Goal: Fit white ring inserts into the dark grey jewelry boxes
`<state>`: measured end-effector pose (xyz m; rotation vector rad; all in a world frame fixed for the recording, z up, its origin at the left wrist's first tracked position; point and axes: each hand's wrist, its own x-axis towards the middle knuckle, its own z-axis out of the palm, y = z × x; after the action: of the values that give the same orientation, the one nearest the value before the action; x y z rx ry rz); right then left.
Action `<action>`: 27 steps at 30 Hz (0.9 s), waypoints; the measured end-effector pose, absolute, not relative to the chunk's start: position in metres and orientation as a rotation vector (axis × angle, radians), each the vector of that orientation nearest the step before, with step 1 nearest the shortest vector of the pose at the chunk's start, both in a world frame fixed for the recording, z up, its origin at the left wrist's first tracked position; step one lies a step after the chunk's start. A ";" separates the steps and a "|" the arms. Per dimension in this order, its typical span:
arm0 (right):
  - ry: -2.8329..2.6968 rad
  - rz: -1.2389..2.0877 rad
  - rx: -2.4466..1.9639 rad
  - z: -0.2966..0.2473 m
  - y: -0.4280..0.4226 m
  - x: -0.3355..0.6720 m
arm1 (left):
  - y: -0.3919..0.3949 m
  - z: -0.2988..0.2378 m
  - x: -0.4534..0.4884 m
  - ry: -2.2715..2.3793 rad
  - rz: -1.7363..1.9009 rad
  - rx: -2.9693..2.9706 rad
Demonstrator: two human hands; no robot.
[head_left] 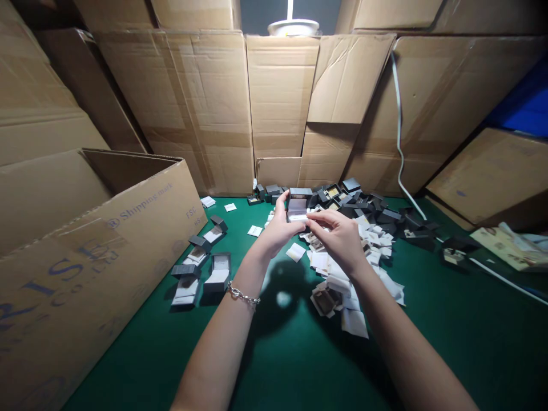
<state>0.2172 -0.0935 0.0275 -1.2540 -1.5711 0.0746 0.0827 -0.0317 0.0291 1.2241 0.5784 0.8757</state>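
My left hand (279,228) grips a small dark hinged box (298,204) with its lid raised, held above the green table (449,319). A bracelet circles that wrist. My right hand (340,234) has its fingers pinched at the box's front edge, on a white insert I can barely make out. Below both hands lies a heap of white cards and inserts (342,279). Behind them sits a pile of dark small boxes (363,208), some with lids raised.
A large open cardboard carton (98,251) stands at the left. Several small boxes with raised lids (201,268) lie in rows beside it. Flattened cardboard (278,108) walls the back. A white cable (400,154) runs down the right, near more cardboard (492,171).
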 end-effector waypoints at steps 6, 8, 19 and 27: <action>-1.643 -0.102 -1.213 0.022 -0.090 0.214 | -0.032 0.033 0.084 0.633 0.899 1.165; -1.662 -0.144 -1.196 0.022 -0.090 0.214 | -0.032 0.035 0.083 0.609 0.902 1.164; -1.526 0.000 -1.182 0.024 -0.092 0.210 | -0.035 0.035 0.088 0.471 1.081 1.120; -1.329 0.128 -1.169 0.020 -0.091 0.209 | -0.050 0.032 0.104 0.431 1.346 1.244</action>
<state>0.2088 -0.0907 0.0200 -1.1688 -1.3294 0.1278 0.1041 -0.0496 0.0323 1.2439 0.4315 1.3457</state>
